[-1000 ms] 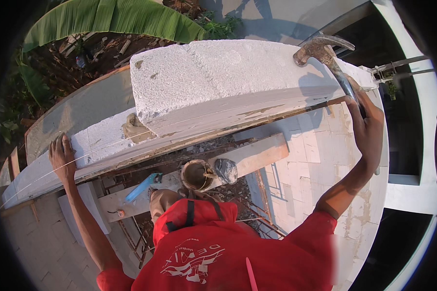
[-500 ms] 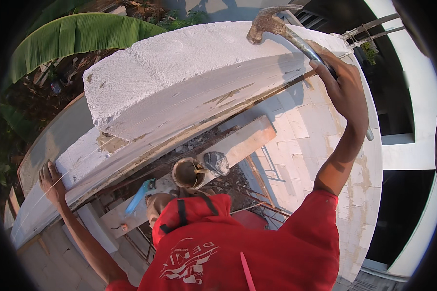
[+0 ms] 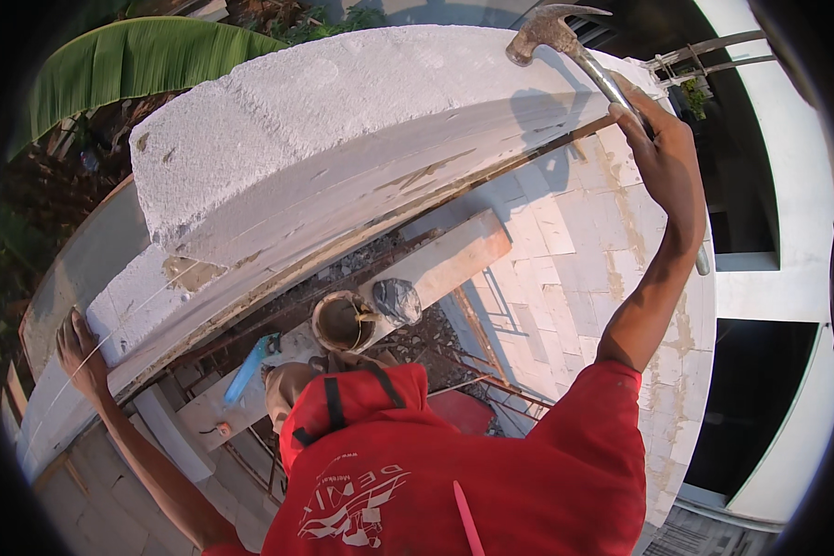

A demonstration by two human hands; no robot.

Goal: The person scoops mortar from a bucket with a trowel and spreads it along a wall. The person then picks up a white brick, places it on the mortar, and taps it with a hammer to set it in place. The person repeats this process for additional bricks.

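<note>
My right hand [image 3: 660, 153] is wrapped round the metal handle of a claw hammer [image 3: 549, 33], held above the far right end of a white lightweight-block wall [image 3: 334, 93]. The hammer's head appears raised off the top of the wall, and its shadow and my hand's fall on the wall's inner side. At the left, my left hand [image 3: 82, 357] lies on the lower course [image 3: 141, 298] with fingers stretched over its end, holding nothing. A thin string [image 3: 144, 304] runs along that lower course and passes by my left hand.
Below the wall, a wooden plank [image 3: 449, 264] carries a bucket [image 3: 316, 324] of grey mix, a dark plastic bag [image 3: 398, 302] and a blue tool [image 3: 246, 375]. Scaffold bars [image 3: 519, 394] stand underneath. Metal rods [image 3: 713, 56] jut out at upper right; a big leaf [image 3: 148, 74] hangs beyond the wall.
The hammer and my right hand have shifted a little rightward, with the head slightly higher. My left hand stays at the lower course. The view has shifted slightly.
</note>
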